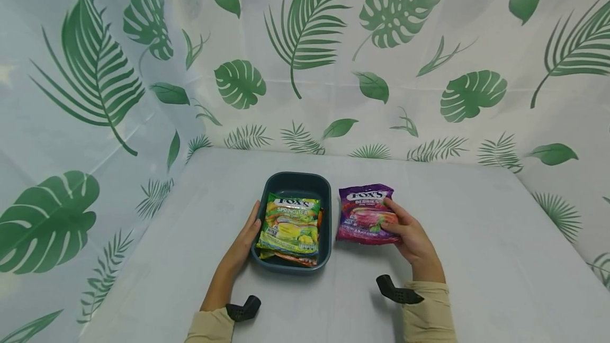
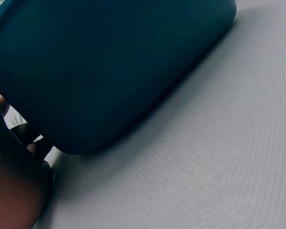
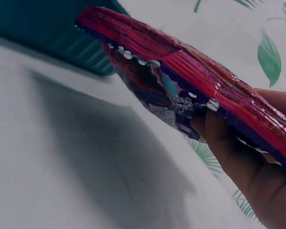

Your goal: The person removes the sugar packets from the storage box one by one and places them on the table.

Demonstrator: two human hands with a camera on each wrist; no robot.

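A dark teal rectangular tub (image 1: 292,268) stands on the table, and my left hand (image 1: 244,240) rests along its left side with the fingers fairly straight. Inside lies a green and yellow Fox's Spring Tea candy bag (image 1: 292,226), on top of an orange-edged bag (image 1: 305,261) that is mostly hidden. To the right of the tub, my right hand (image 1: 413,234) grips a purple Fox's Berries candy bag (image 1: 364,215) by its right edge. In the right wrist view, the purple bag (image 3: 195,71) is held above the table between thumb and fingers, its shadow below.
A white cloth covers the table (image 1: 495,258). Behind it and at the sides hangs a white curtain (image 1: 333,105) printed with green leaves. Black wrist mounts (image 1: 399,292) sit on both sleeves.
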